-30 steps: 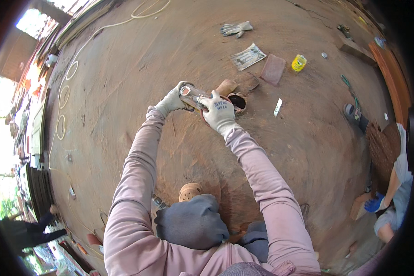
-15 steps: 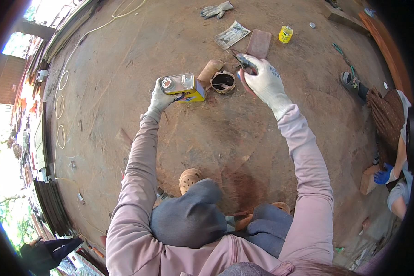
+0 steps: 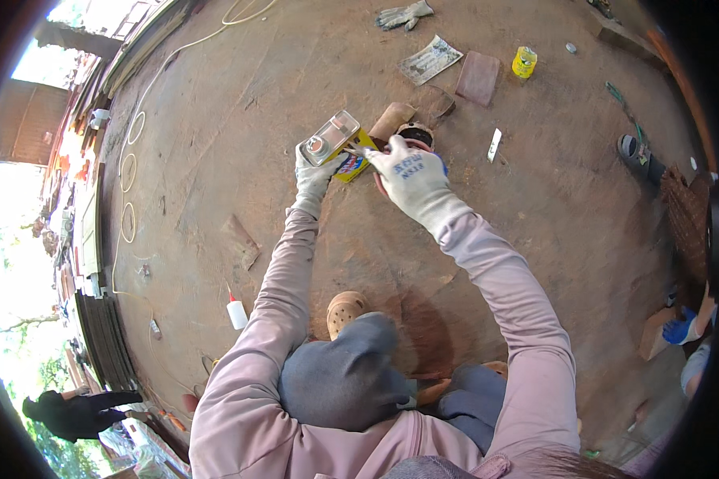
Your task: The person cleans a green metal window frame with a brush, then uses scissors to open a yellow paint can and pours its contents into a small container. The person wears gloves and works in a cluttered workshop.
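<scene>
My gloved left hand [image 3: 311,180] grips a yellow rectangular metal can [image 3: 337,136] by its side, with its pale top and round cap facing up. Close against the can's right side is my gloved right hand [image 3: 414,177], closed on pliers with red and blue handles [image 3: 380,185]. The pliers' jaws are mostly hidden by the fingers; whether they touch the can I cannot tell. Just beyond the right hand sits a round, dark-lined pot [image 3: 415,134], partly covered by that hand. A brown cylinder [image 3: 393,120] lies beside the pot.
Farther off on the brown ground lie a glove [image 3: 405,14], a printed sheet [image 3: 430,60], a reddish board [image 3: 478,77] and a small yellow tin [image 3: 524,62]. A red-tipped white bottle [image 3: 237,313] lies left. A co-worker's blue-gloved hand [image 3: 679,328] shows at right.
My right hand has moved left with the pliers, from beyond the pot to the can. The can has turned in my left hand. The whole view has shifted somewhat.
</scene>
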Demonstrator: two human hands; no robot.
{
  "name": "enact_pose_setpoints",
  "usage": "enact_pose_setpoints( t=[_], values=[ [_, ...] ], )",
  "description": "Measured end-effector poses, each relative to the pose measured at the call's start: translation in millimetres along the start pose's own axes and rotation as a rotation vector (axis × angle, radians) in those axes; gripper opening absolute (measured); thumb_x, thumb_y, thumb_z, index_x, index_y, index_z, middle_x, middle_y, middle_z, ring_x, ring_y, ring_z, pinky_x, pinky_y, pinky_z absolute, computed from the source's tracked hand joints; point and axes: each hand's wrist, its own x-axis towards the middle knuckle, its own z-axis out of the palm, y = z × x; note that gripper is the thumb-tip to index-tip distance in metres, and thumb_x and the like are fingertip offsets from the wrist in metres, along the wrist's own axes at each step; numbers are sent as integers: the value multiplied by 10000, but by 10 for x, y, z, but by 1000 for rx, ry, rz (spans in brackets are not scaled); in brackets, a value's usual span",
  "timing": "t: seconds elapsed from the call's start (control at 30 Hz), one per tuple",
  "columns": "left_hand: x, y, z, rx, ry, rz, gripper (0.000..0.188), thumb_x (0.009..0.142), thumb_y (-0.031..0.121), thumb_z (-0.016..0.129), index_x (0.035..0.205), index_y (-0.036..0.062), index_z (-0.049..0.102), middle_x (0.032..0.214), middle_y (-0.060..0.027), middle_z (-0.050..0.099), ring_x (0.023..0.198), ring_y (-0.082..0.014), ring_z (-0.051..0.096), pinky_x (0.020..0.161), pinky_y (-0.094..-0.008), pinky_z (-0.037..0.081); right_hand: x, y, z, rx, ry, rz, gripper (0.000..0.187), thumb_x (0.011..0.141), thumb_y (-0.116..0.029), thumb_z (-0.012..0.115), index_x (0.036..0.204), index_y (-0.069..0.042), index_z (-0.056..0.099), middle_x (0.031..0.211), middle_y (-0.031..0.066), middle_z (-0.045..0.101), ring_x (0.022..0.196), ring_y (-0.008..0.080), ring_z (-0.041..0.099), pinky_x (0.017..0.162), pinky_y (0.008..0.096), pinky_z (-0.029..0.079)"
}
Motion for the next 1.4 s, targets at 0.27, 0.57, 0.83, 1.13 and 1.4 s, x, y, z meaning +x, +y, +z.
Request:
enact_pose_setpoints(
  t=[0.27,0.57,0.83,1.13,1.4],
  values=[
    [16,-52,-22,94,23,-29,750,648,207,956,1211,69,479,1130,-60,623,1030,-159,604,903,-324,525,282,-157,317,-125,-63,-97,209,888,-200,648,1094,-189,681,1017,83,630,736,182,714,616,311,556],
    [29,-43,-35,127,1,1,730,659,209,951,1205,66,489,1137,-67,626,1040,-158,601,912,-325,520,472,-158,278,-140,-161,-124,190,879,-189,665,1063,-172,708,1120,95,659,815,185,727,647,304,573],
    [27,-6,-38,192,-4,-7,763,651,200,953,1216,61,459,1147,-61,604,1036,-153,596,902,-317,523,593,-199,237,-210,-289,-123,222,833,-189,722,1053,-161,731,1095,78,678,858,194,722,645,329,558],
    [0,66,-41,184,-25,26,678,686,159,929,1187,80,478,1112,-45,613,1019,-149,599,901,-321,520,657,-142,245,-352,-279,-226,137,866,-171,675,998,-150,707,1055,64,674,760,183,731,579,309,560],
    [9,21,-62,156,-36,12,709,664,165,944,1193,86,478,1122,-41,611,1016,-156,601,900,-326,521,666,-95,245,-316,-229,-263,138,873,-205,680,999,-157,711,1009,53,665,723,185,726,557,322,558]
  ],
)
